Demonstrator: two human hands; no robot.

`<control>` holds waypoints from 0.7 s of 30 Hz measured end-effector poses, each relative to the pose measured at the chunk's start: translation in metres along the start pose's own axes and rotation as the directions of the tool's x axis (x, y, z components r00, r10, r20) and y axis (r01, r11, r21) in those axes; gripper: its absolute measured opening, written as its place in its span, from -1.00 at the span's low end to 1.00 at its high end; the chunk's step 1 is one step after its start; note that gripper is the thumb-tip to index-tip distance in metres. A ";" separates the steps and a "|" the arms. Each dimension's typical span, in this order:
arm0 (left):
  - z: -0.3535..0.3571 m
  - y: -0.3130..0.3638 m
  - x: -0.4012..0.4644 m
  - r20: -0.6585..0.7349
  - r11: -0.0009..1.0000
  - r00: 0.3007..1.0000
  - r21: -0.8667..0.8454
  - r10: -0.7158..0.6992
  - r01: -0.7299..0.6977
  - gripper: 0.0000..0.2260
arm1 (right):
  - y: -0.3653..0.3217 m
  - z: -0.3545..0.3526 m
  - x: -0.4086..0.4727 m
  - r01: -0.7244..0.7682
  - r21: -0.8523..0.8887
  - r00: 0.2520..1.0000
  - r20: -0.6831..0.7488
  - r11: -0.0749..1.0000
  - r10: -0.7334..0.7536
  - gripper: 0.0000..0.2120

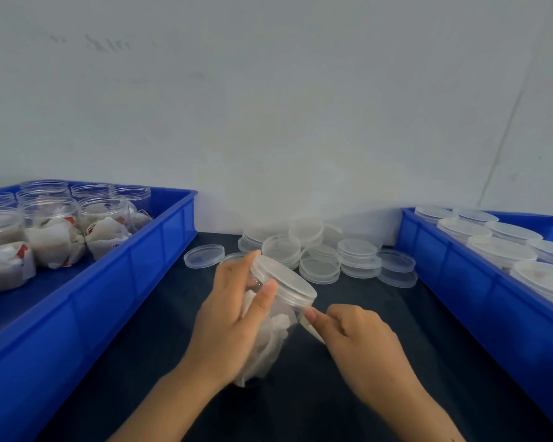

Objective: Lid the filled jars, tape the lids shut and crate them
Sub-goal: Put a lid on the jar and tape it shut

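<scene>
Both hands worked mid-bench: the left hand [233, 317] gripped the filled jar [268, 333], whose long axis leaned up and to the right, lid [284, 280] pointing toward the right crate [479, 301]. Her right hand [358, 342] pinched clear tape [312, 328] just under the lid.

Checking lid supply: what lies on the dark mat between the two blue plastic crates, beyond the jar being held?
In the head view, a cluster of loose clear round plastic lids, some stacked, lies between the left blue crate and right blue crate.
</scene>
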State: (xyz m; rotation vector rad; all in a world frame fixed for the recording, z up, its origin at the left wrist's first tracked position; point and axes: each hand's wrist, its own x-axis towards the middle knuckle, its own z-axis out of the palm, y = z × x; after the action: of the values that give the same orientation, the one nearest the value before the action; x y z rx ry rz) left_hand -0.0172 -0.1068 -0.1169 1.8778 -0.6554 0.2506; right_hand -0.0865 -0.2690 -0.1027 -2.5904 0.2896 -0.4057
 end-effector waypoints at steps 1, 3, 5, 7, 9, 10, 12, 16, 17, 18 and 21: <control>0.003 0.001 -0.002 -0.052 0.996 0.998 0.082 0.034 -0.029 -0.41 | -0.001 0.003 -0.002 0.007 0.013 1.000 -0.009 1.000 -0.006 -0.48; 0.004 0.001 -0.004 -0.054 0.983 0.995 0.170 0.079 -0.069 -0.25 | -0.003 0.008 -0.004 0.017 0.068 1.000 -0.022 0.998 -0.016 -0.46; 0.001 0.001 -0.002 -0.011 0.977 0.997 0.200 0.081 -0.077 -0.15 | -0.003 0.010 -0.003 0.013 0.134 0.999 -0.034 0.991 -0.009 -0.41; -0.001 0.000 0.001 -0.032 0.977 0.997 0.202 0.073 -0.066 -0.13 | -0.002 0.009 -0.001 0.013 0.186 1.000 -0.026 0.983 -0.009 -0.40; 0.000 -0.002 0.003 -0.080 0.983 0.995 0.177 0.055 -0.040 -0.13 | -0.001 0.008 0.000 0.020 0.215 1.000 0.012 0.976 -0.023 -0.42; 0.001 -0.002 0.004 -0.092 0.986 0.995 0.164 0.046 -0.030 -0.14 | 0.000 0.007 0.001 0.018 0.221 0.999 0.040 0.975 -0.028 -0.45; 0.002 -0.003 0.006 -0.100 0.991 0.994 0.134 0.032 -0.019 -0.19 | 0.003 0.003 0.003 -0.013 0.257 0.987 0.158 0.966 -0.028 -0.47; -0.001 -0.004 0.008 -0.108 0.996 0.994 0.088 -0.011 0.020 -0.26 | 0.006 -0.004 0.003 -0.121 0.377 0.882 0.465 0.918 -0.074 -0.39; -0.001 -0.004 0.008 -0.110 0.995 0.994 0.092 -0.014 0.024 -0.27 | 0.005 -0.006 0.003 -0.118 0.372 0.888 0.455 0.921 -0.070 -0.41; -0.001 -0.003 0.008 -0.115 0.995 0.993 0.093 -0.016 0.027 -0.27 | 0.006 -0.007 0.003 -0.102 0.355 0.909 0.413 0.929 -0.058 -0.42; 0.000 -0.002 0.006 -0.126 0.997 0.992 0.071 -0.027 0.036 -0.28 | 0.011 -0.015 0.006 -0.014 0.241 0.956 0.288 0.970 -0.058 -0.46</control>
State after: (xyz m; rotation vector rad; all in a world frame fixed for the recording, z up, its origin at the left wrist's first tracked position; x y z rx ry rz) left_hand -0.0115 -0.1084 -0.1159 1.9238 -0.5369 0.3733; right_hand -0.0869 -0.2866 -0.0943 -2.3727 0.0989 -0.0537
